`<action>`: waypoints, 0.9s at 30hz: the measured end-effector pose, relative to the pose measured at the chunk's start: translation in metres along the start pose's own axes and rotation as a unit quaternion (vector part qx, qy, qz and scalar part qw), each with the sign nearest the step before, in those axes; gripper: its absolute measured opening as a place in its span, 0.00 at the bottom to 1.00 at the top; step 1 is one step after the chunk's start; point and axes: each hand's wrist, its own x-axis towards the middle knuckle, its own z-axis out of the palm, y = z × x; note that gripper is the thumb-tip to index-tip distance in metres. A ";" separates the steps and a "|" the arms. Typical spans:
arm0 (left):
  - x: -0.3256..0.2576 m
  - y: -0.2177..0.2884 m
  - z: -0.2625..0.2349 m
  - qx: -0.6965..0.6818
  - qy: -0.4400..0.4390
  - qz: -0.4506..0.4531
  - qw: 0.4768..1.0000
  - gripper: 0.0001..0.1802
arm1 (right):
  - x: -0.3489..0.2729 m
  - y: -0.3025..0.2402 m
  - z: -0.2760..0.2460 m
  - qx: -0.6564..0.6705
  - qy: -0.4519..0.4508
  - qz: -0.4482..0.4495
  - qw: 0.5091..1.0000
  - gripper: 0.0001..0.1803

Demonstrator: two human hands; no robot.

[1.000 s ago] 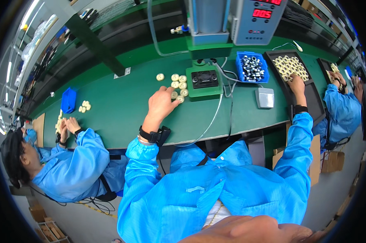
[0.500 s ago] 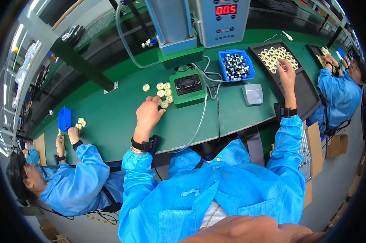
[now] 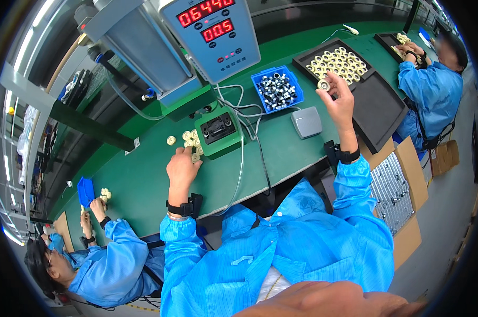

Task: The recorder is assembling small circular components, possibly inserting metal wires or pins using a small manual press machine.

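My left hand [image 3: 182, 167] rests on the green bench, its fingertips touching a small pile of cream round parts [image 3: 189, 139] beside a green fixture [image 3: 218, 129]. Whether it grips one of them is hidden. My right hand [image 3: 338, 100] is raised over the bench and pinches one cream gear-like part [image 3: 323, 84] between thumb and fingers. Just behind it lies a black tray [image 3: 313, 55] filled with several rows of the same cream parts. A blue bin [image 3: 297, 95] of small metal pieces stands between the fixture and the tray.
A grey machine with red digit displays [image 3: 212, 31] rises behind the fixture. A grey pedal box [image 3: 306, 122] sits near the bench edge. An empty black tray [image 3: 379, 108] lies at right. Co-workers in blue coats sit at left [image 3: 112, 264] and right [image 3: 429, 87]. Cardboard boxes [image 3: 403, 195] stand below.
My right hand has lifted off the black tray with a cream part pinched in it. My left hand has stayed at the cream pile. The view has shifted closer.
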 end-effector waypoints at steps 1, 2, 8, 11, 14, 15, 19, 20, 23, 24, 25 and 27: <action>0.001 0.001 0.000 0.004 0.004 0.000 1.000 0.24 | -0.003 -0.003 0.001 0.007 0.002 0.008 1.000 0.26; 0.002 0.002 0.000 0.005 0.004 0.004 1.000 0.24 | -0.006 -0.009 0.001 0.039 0.001 0.052 0.998 0.25; 0.005 -0.001 0.002 -0.024 -0.016 -0.044 0.999 0.26 | -0.012 0.003 0.003 0.123 0.010 0.122 0.985 0.24; 0.006 -0.007 0.005 -0.042 -0.013 -0.050 0.998 0.27 | -0.012 0.015 0.004 0.157 0.006 0.139 0.978 0.23; 0.003 -0.005 0.005 -0.049 0.016 -0.043 0.998 0.27 | -0.016 0.030 0.005 0.209 -0.004 0.143 0.968 0.23; -0.002 0.001 -0.001 -0.009 0.038 -0.043 0.998 0.26 | -0.017 0.034 0.007 0.239 -0.013 0.152 0.959 0.23; -0.015 0.040 -0.026 0.024 0.044 -0.038 0.998 0.25 | -0.024 0.048 0.004 0.260 -0.025 0.166 0.951 0.23; -0.018 0.050 -0.034 0.015 0.036 -0.003 0.999 0.23 | -0.027 0.054 0.005 0.280 -0.029 0.167 0.945 0.23; -0.018 0.082 -0.041 -0.136 0.021 0.178 0.974 0.20 | -0.034 0.066 -0.001 0.289 -0.029 0.173 0.941 0.23; -0.017 0.089 -0.039 -0.180 -0.008 0.226 0.957 0.19 | -0.034 0.067 0.001 0.289 -0.033 0.175 0.941 0.23; -0.014 0.098 -0.038 -0.222 -0.038 0.275 0.935 0.18 | -0.033 0.065 0.002 0.288 -0.034 0.176 0.941 0.23; -0.009 0.113 -0.026 -0.251 -0.073 0.351 0.899 0.16 | -0.032 0.062 0.004 0.283 -0.041 0.169 0.943 0.24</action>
